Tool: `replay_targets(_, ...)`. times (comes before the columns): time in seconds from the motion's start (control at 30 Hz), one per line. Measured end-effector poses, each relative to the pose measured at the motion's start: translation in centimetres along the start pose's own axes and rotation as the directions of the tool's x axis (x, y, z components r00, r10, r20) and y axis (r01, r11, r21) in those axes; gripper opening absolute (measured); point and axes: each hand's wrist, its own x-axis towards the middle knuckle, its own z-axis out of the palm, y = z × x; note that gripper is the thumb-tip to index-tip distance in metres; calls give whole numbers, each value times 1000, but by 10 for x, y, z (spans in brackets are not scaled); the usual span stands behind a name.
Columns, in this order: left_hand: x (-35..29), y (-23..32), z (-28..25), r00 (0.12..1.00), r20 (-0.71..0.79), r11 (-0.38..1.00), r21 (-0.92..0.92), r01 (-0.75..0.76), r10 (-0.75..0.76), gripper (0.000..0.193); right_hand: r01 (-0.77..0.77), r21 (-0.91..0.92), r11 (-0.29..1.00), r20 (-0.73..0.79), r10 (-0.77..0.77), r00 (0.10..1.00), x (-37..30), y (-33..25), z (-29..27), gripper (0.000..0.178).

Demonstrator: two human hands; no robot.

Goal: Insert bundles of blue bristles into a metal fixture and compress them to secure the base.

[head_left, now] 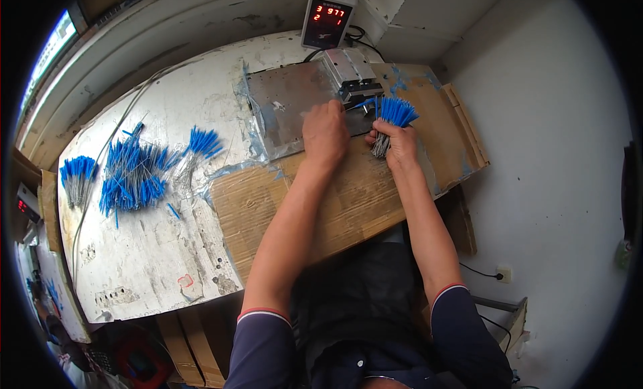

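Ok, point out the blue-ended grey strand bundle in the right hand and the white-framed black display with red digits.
Blue-ended grey strand bundle (pixel 398 112): head view, on its blue ends.
White-framed black display (pixel 327 20): head view, on its dark face.

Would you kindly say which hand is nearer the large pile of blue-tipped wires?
Left: the left hand is right of the pile, by the machine; the right hand is farther right, holding a bundle.

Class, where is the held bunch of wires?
In the head view, the bunch of blue-ended wires is right of centre, in the right hand, beside the silver machine.
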Motion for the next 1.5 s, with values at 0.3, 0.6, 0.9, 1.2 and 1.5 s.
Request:
replay_targets(0.3,-3,-1,4,996,7,982,170,-84,84,9,-72,-129,989,8,74,997,-13,-6,-4,16)
replay_targets(0.6,-1,-2,5,999,-26,973,229,-20,27,7,-6,-247,969,26,12,1000,-2,-8,8,11)
replay_targets(0.9,4,-2,1,972,-221,996,38,85,-75,6,-70,-284,956,-59,56,997,10,-12,27,14)
replay_targets(1.2,4,-1,1,966,-257,999,52,9,5,10,-36,-215,976,-40,29,999,5,-13,29,9)
replay_targets(1.5,0,1,1,997,-70,1000,11,27,-26,7,-43,21,999,46,42,998,-1,-8,10,13)
